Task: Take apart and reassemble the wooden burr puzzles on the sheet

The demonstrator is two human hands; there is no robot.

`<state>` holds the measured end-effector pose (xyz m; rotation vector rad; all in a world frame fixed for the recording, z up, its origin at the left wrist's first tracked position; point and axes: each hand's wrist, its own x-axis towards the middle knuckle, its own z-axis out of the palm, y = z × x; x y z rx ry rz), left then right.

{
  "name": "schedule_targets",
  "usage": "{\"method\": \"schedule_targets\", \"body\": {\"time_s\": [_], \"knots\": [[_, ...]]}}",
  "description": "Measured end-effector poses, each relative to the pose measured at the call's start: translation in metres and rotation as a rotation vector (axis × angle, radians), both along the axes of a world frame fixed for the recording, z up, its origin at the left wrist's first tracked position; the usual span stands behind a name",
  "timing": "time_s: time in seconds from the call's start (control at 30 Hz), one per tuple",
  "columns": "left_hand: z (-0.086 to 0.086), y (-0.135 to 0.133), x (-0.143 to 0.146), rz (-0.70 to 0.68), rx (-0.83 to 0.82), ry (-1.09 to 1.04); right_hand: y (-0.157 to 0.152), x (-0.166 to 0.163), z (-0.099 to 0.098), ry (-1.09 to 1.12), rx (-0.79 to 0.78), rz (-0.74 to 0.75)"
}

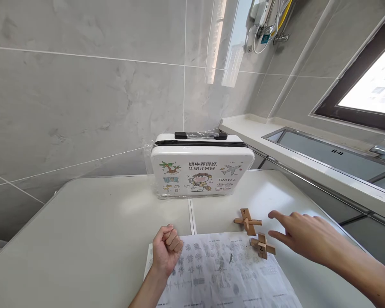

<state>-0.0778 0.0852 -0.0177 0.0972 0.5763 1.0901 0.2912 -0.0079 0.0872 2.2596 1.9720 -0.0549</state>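
Note:
Two small wooden cross-shaped puzzle pieces lie on the white table [93, 222]: one [247, 221] just beyond a printed instruction sheet [221, 273], the other [262, 245] on the sheet's far right corner. My right hand [297, 235] reaches in from the right with its fingers stretched out, the fingertips close to both pieces and holding nothing. My left hand [167, 250] rests as a closed fist on the sheet's left edge, with nothing visible in it.
A small white suitcase-shaped case [202, 171] with cartoon travel prints and a black handle stands at the table's far edge against the tiled wall. A white counter with a steel sink [327, 156] runs along the right under a window.

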Motion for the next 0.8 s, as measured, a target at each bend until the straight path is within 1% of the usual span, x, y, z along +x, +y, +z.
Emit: {"method": "schedule_targets", "body": {"time_s": [0.23,0.43,0.5,0.57,0.7,0.8], "knots": [[0.001,-0.001,0.001,-0.002,0.03,0.012,0.029,0.003,0.01,-0.055,-0.188,-0.033],[0.001,-0.003,0.0,-0.005,0.046,0.021,0.052,-0.001,0.012,-0.022,-0.263,-0.042],[0.001,-0.003,0.0,-0.005,0.048,0.019,0.06,-0.003,0.011,0.019,-0.279,-0.035],[0.001,-0.003,0.0,-0.003,0.051,0.017,0.07,-0.003,0.008,0.081,-0.326,-0.039],[0.002,-0.002,0.0,-0.001,0.056,0.014,0.091,0.0,0.001,0.238,-0.501,-0.08],[0.001,-0.002,0.001,-0.003,0.061,0.014,0.104,0.002,-0.005,0.339,-0.619,-0.075]]}}
